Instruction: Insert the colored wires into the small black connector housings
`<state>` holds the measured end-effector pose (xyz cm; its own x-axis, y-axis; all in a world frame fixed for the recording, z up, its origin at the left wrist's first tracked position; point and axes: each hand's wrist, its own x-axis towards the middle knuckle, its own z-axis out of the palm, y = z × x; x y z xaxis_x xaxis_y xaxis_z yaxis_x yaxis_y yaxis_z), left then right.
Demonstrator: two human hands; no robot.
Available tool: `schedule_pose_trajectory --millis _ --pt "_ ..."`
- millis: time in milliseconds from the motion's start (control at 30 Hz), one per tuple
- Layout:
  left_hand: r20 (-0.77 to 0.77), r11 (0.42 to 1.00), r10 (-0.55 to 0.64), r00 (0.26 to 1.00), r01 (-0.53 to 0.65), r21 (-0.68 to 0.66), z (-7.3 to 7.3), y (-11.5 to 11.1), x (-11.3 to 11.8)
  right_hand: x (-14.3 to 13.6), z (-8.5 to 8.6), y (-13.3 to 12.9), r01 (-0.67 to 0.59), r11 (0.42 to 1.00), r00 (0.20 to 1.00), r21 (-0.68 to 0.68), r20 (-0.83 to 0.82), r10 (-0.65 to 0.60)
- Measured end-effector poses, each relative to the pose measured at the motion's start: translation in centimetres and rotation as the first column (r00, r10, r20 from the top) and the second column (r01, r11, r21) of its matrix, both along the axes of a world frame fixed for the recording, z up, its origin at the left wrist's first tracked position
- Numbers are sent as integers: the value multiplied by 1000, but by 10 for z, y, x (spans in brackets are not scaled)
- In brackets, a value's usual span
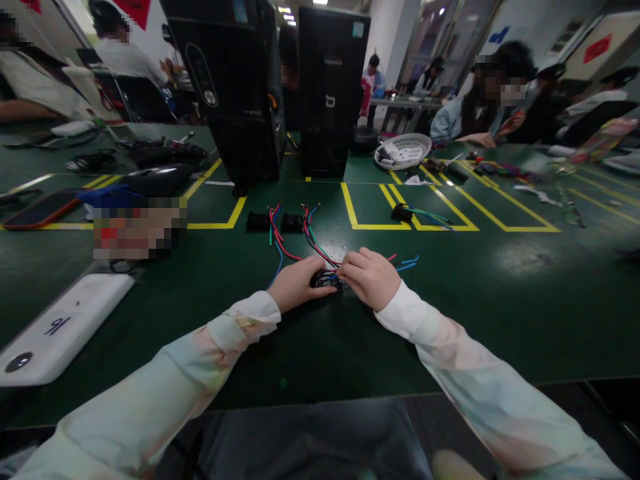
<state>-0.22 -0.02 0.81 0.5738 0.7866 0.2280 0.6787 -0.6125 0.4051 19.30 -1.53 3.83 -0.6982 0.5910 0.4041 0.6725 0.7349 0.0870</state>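
Observation:
My left hand [296, 283] is closed around a small black part with wires [327, 279], holding it just above the green table. Thumb and fingers of my right hand [371, 277] are pinched together at the part's right side, on its thin wires; the fingertips hide the exact contact. Blue wire ends [407, 263] stick out beyond my right hand. Just past my hands lie two black blocks, a left one [259, 221] and a right one [292, 223], with red, blue and green wires running toward me. A similar black piece [401, 213] with wires rests farther right.
Two black computer towers, one left [235, 93] and one right [327, 93], stand at the back. A white basket [413, 148] holds small parts. At left lies a white device [65, 327]. Yellow tape [383, 227] marks the table [320, 360]. Other people sit farther off.

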Motion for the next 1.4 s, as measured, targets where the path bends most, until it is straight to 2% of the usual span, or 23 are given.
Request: schedule_pose_trajectory --millis 167,367,567,833,1133,1400 --pt "9 1000 1 1000 -1 -2 0 0 0 1 -3 3 -23 997 1000 -69 -18 22" --pt "0 1000 -1 1000 1 10 0 -1 0 1 -3 -1 -1 1000 1000 -5 -27 1" --pt "-5 1000 -2 1000 2 0 0 0 0 1 -4 0 -20 998 1000 -55 -24 19" --pt "-11 1000 -8 1000 8 0 0 0 0 -2 -3 -3 10 999 1000 37 -29 -9" --pt "-9 1000 -20 1000 20 -12 -1 1 -1 0 -6 1 -23 997 1000 -70 -21 22" --pt "-22 1000 -21 1000 21 -14 0 2 0 0 -6 -3 21 1000 999 0 -27 -21"
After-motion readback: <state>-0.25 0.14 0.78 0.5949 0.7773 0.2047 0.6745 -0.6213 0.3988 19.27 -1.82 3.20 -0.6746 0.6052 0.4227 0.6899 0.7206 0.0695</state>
